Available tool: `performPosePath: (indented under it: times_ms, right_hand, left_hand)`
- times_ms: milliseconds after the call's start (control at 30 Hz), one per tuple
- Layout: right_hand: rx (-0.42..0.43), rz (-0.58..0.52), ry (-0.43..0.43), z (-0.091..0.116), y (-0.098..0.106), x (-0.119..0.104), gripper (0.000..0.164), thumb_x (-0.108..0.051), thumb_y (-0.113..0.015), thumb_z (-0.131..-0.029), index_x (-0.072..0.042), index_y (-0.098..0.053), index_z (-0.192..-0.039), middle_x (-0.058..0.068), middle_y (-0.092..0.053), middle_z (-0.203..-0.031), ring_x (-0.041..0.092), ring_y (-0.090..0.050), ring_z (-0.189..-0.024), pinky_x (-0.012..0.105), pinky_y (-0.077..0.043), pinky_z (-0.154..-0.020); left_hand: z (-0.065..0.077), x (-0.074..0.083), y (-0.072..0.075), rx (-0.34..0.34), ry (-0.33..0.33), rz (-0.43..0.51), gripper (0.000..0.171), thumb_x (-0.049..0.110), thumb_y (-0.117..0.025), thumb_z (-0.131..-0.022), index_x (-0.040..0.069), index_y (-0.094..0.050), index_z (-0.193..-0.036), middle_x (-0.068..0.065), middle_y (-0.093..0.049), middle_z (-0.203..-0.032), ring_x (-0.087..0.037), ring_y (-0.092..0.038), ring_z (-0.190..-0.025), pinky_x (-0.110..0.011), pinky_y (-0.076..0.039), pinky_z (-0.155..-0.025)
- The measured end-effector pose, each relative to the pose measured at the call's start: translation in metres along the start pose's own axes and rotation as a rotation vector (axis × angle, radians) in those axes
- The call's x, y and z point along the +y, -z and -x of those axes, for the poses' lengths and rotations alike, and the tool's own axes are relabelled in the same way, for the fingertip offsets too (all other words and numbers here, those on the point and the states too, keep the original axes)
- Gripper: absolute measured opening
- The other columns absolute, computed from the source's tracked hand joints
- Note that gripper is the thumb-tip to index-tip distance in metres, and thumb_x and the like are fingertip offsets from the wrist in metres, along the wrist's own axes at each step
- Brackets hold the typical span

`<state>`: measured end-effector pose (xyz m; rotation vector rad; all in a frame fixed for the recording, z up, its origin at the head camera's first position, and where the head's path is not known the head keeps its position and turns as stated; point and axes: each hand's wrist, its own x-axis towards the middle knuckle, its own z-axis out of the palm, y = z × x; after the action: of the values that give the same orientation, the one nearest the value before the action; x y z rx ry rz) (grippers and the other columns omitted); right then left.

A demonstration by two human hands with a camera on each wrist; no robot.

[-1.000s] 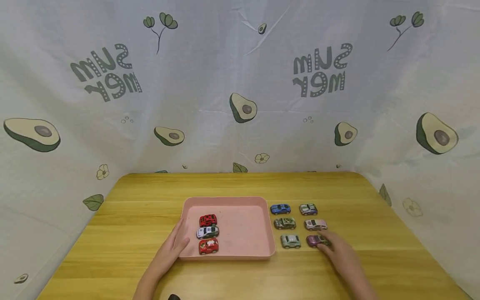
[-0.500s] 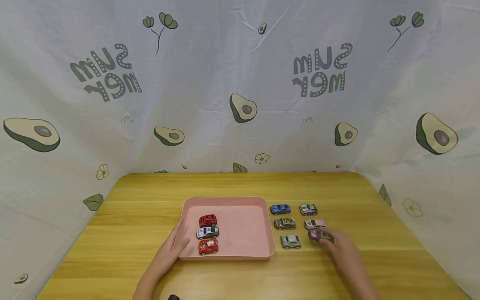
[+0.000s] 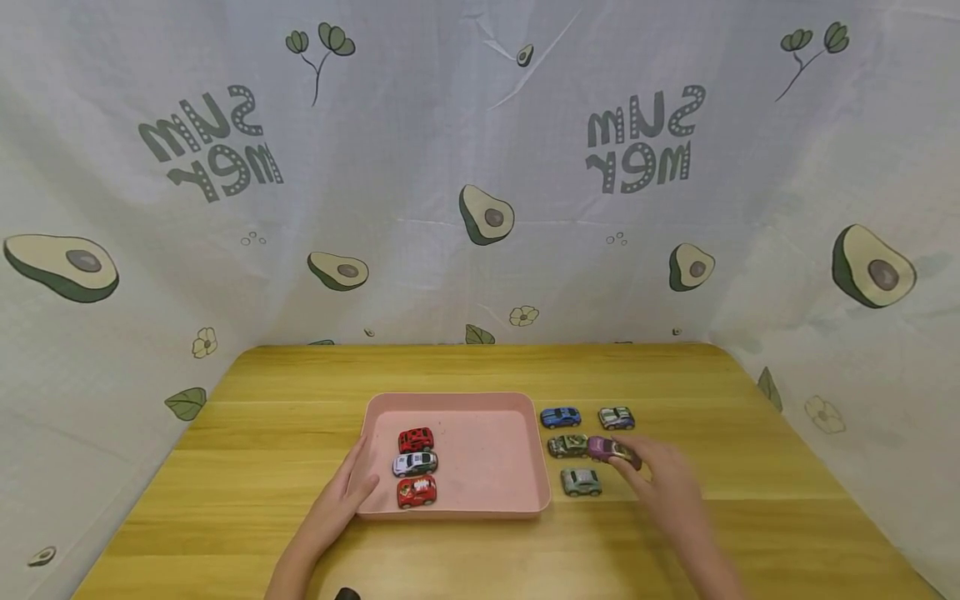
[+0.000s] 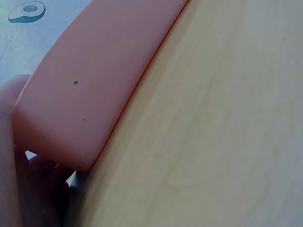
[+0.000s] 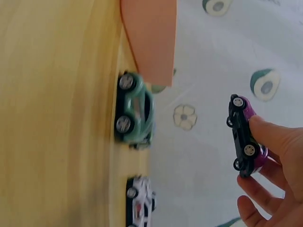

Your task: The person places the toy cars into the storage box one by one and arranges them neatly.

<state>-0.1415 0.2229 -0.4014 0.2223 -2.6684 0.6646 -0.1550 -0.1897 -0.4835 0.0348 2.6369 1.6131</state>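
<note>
My right hand (image 3: 670, 486) pinches a purple toy car (image 3: 604, 448) between thumb and fingers. In the right wrist view the purple car is off the table, its black underside and wheels showing. My left hand (image 3: 335, 505) holds the near left corner of a pink tray (image 3: 495, 514), thumb over the rim and fingers along the outside. Inside the tray stand a black-spotted red car (image 3: 416, 440), a white car (image 3: 415, 464) and another red car (image 3: 417, 492). The pale pink-and-white car is hidden behind the held one in the head view.
Right of the tray stand a blue car (image 3: 560, 417), a camouflage car (image 3: 567, 446), a pale green car (image 3: 581, 482) and a white-and-green car (image 3: 617, 417). The wooden table (image 3: 465, 562) meets a printed curtain (image 3: 420, 292) at the back.
My right hand has lifted the purple car from its spot at the near right and carried it left and away from me, toward the camouflage car. My left hand and the tray stay put.
</note>
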Motion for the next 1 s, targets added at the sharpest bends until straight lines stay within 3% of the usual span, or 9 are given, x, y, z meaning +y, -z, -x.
performPosePath:
  times_ms: [367, 633, 1000]
  right_hand:
    - [0.066, -0.036, 0.141, -0.007, -0.024, -0.042, 0.03, -0.012, -0.073, -0.074, -0.01, -0.067, -0.104, -0.001, -0.065, -0.089, 0.019, -0.054, -0.09, 0.042, -0.049, -0.079]
    - [0.016, -0.074, 0.164, -0.011, -0.045, -0.068, 0.027, -0.019, -0.073, -0.075, -0.013, -0.069, -0.101, -0.002, -0.067, -0.089, 0.018, -0.055, -0.091, 0.036, -0.051, -0.073]
    - [-0.07, -0.139, 0.198, -0.013, -0.072, -0.095, 0.023, -0.022, -0.072, -0.075, -0.019, -0.069, -0.098, -0.008, -0.067, -0.097, 0.011, -0.057, -0.092, 0.032, -0.05, -0.079]
  left_hand:
    - [0.0, 0.0, 0.0, -0.006, -0.004, 0.008, 0.066, 0.039, -0.049, -0.092, 0.021, -0.016, -0.146, -0.014, -0.016, -0.152, -0.039, -0.013, -0.138, -0.06, -0.014, -0.11]
    - [0.0, 0.0, 0.0, -0.004, -0.001, 0.003, 0.067, 0.04, -0.049, -0.091, 0.021, -0.016, -0.146, -0.014, -0.016, -0.152, -0.039, -0.014, -0.138, -0.06, -0.014, -0.11]
    - [0.0, 0.0, -0.001, -0.003, 0.001, 0.006, 0.067, 0.04, -0.049, -0.091, 0.021, -0.016, -0.147, -0.014, -0.015, -0.152, -0.039, -0.013, -0.138, -0.06, -0.013, -0.11]
